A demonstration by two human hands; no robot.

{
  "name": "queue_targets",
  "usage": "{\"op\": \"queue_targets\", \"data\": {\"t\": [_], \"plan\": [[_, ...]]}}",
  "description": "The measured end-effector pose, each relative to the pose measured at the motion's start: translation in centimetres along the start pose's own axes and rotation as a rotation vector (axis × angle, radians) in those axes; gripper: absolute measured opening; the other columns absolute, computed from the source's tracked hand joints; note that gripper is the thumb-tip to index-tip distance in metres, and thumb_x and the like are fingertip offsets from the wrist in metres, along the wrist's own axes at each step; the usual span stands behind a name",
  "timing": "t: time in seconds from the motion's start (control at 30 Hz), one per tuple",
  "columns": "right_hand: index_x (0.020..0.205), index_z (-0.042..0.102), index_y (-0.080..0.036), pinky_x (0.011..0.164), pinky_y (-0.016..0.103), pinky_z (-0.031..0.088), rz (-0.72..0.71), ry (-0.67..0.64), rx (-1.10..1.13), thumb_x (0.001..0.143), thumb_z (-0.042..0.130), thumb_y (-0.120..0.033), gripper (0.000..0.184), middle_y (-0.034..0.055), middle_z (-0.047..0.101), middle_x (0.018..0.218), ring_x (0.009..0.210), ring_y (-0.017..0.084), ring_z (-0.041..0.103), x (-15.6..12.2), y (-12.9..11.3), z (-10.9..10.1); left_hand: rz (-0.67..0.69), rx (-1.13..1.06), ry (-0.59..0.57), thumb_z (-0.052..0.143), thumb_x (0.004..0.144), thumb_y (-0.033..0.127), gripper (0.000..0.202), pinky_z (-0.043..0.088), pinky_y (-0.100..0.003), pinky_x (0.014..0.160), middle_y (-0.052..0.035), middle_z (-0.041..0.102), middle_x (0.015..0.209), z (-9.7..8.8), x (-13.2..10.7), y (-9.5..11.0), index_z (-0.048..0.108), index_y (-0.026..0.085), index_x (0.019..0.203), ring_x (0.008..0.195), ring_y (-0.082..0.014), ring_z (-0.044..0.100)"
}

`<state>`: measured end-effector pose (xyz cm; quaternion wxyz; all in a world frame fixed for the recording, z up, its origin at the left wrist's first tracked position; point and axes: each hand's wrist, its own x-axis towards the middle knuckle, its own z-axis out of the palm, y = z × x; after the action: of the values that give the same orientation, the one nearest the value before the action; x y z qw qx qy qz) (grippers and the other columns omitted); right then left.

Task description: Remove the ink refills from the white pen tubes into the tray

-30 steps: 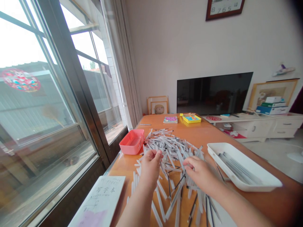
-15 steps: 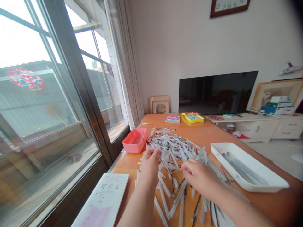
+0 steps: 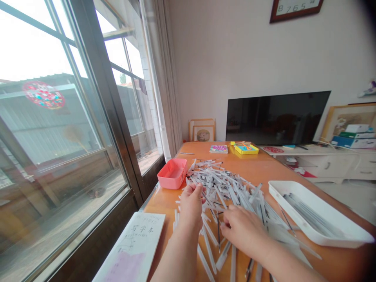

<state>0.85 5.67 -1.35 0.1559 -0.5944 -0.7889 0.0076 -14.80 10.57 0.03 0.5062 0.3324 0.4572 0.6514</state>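
Note:
A heap of slim translucent plastic sleeves and thin dark rods, which look like pen refills, spreads over the table. My left hand is at the heap's near left side, thumb and fingers pinched together; what they hold, if anything, is too small to make out. Low over the front of the heap is my right hand, its fingers curled down and their tips mostly hidden. Several dark slim rods lie side by side in a white tray on the right.
A pink plastic box stands left of the heap. At the near left lies a writing booklet. On the far part of the brown table are a small colourful booklet and a yellow box. A window borders the left side.
My right hand has moved slightly left and down, nearer my left hand, and its fingers point lower. My left hand stays pinched. The whole view has shifted a little.

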Motion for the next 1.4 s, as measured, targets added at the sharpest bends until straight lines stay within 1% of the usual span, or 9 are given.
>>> {"op": "queue_targets", "data": {"t": [0.13,0.23,0.37,0.47,0.53,0.67,0.97,1.2,1.4], "plan": [[0.071,0.06,-0.023,0.067,0.031,0.034,0.012,0.065,0.075,0.079,0.056,-0.018,0.01,0.0018,0.066,0.08,0.078,0.02,0.062,-0.1,0.8,0.3,-0.001,-0.015,0.004,0.077,0.071,0.047,0.036,0.042,-0.022,0.06,-0.003,0.067,0.079,0.0,0.0,0.0,0.059,0.017,0.08,0.06,-0.008,0.05],[0.076,0.056,-0.023,0.064,0.029,0.036,0.04,0.105,0.204,0.085,0.054,-0.025,0.01,0.0,0.065,0.074,0.069,0.018,0.061,-0.1,1.9,0.5,0.004,-0.029,0.0,0.078,0.071,0.047,0.037,0.042,-0.022,0.06,-0.0038,0.067,0.079,0.1,0.1,-0.1,0.059,0.017,0.08,0.061,-0.0082,0.05],[0.086,0.055,-0.025,0.06,0.027,0.041,0.04,0.07,0.471,0.09,0.05,-0.033,0.01,-0.0035,0.064,0.064,0.059,0.017,0.061,-0.3,2.8,0.9,0.006,-0.044,-0.026,0.077,0.074,0.048,0.036,0.042,-0.022,0.06,-0.0051,0.067,0.081,0.3,0.1,-0.2,0.061,0.016,0.082,0.062,-0.0084,0.051],[0.104,0.057,-0.024,0.063,0.028,0.047,-0.004,0.074,0.662,0.09,0.05,-0.031,0.017,-0.0012,0.071,0.075,0.067,0.018,0.066,-0.4,2.8,1.2,-0.002,-0.056,-0.044,0.077,0.075,0.048,0.036,0.043,-0.022,0.061,-0.0052,0.067,0.082,0.6,-0.1,-0.3,0.062,0.016,0.083,0.063,-0.0089,0.051],[0.106,0.06,-0.023,0.067,0.028,0.049,-0.021,0.106,0.724,0.09,0.052,-0.03,0.02,0.0011,0.072,0.082,0.072,0.018,0.067,-0.4,2.7,1.3,-0.01,-0.063,-0.053,0.077,0.075,0.047,0.035,0.044,-0.023,0.062,-0.0053,0.067,0.082,0.9,-0.4,-0.3,0.062,0.016,0.083,0.065,-0.0096,0.052],[0.094,0.066,-0.023,0.069,0.028,0.049,-0.032,0.147,0.718,0.091,0.052,-0.032,0.017,0.0012,0.072,0.082,0.075,0.018,0.066,-0.4,2.6,1.5,0.001,-0.053,-0.069,0.076,0.077,0.047,0.034,0.045,-0.024,0.065,-0.0058,0.067,0.084,1.3,-0.9,-0.4,0.062,0.016,0.084,0.069,-0.0111,0.054],[0.106,0.067,-0.023,0.071,0.029,0.05,0.064,0.106,0.792,0.093,0.053,-0.037,0.024,0.0011,0.075,0.084,0.077,0.019,0.069,-0.3,2.5,1.4,-0.023,-0.082,-0.121,0.079,0.074,0.048,0.038,0.045,-0.023,0.064,-0.0054,0.066,0.083,2.0,-1.5,-1.0,0.061,0.017,0.082,0.067,-0.0103,0.053],[0.106,0.066,-0.023,0.079,0.03,0.052,0.058,0.185,0.848,0.093,0.054,-0.036,0.022,0.0032,0.075,0.097,0.087,0.02,0.07,0.0,2.6,0.4,-0.05,-0.126,-0.178,0.078,0.077,0.045,0.036,0.048,-0.024,0.069,-0.0063,0.069,0.088,2.5,-2.3,-0.8,0.057,0.017,0.085,0.069,-0.01,0.057],[0.102,0.066,-0.023,0.079,0.031,0.052,0.056,0.263,0.852,0.094,0.052,-0.036,0.02,0.0033,0.074,0.097,0.088,0.021,0.068,-0.2,2.7,-0.1,-0.04,-0.099,-0.211,0.078,0.077,0.047,0.036,0.047,-0.024,0.067,-0.0053,0.071,0.086,2.7,-2.6,-0.7,0.057,0.018,0.086,0.064,-0.0095,0.056]]}}
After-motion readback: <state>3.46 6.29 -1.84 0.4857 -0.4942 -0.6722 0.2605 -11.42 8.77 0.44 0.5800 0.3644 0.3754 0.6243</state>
